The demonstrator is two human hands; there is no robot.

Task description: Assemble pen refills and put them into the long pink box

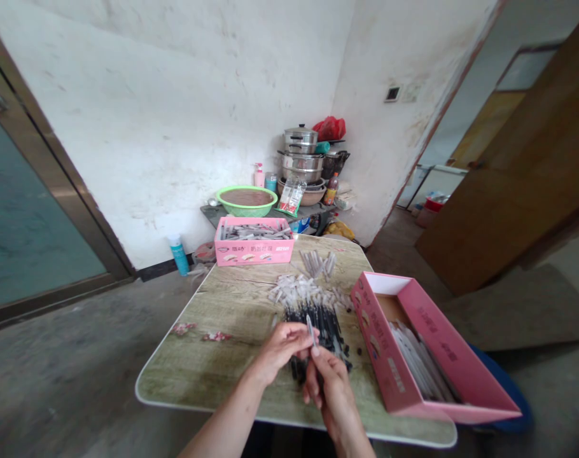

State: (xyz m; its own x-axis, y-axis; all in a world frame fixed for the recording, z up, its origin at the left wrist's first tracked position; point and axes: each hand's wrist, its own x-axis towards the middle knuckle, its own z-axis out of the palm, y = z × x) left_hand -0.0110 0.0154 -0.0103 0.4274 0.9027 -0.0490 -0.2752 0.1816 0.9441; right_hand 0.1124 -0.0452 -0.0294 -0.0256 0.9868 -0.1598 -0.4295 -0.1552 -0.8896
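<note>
Progress judged partial; loose parts remain

Clock positions are taken from the hands, twelve straight ahead. One slim, translucent, pointed tube (310, 324) is being handled, upheld over the near half of the wood-grain, white-edged surface (194, 366). Right hand (331, 378): fingers clamped on the tube's lower end. Left hand (282, 346): fingers against its side; whether they grip cannot be told.

Outstanding, by judgement: slender black sticks (328, 323) at twelve, just beyond the hands; short whitish translucent pieces (289, 289) beyond those; clear tubes (313, 262) farther out. The pink cardboard box (254, 256) at eleven is well filled with greyish tubes (256, 231); the larger open pink box (378, 346) at three is part-filled with pale translucent tubes (420, 362). Which contents are finished cannot be determined.
</note>
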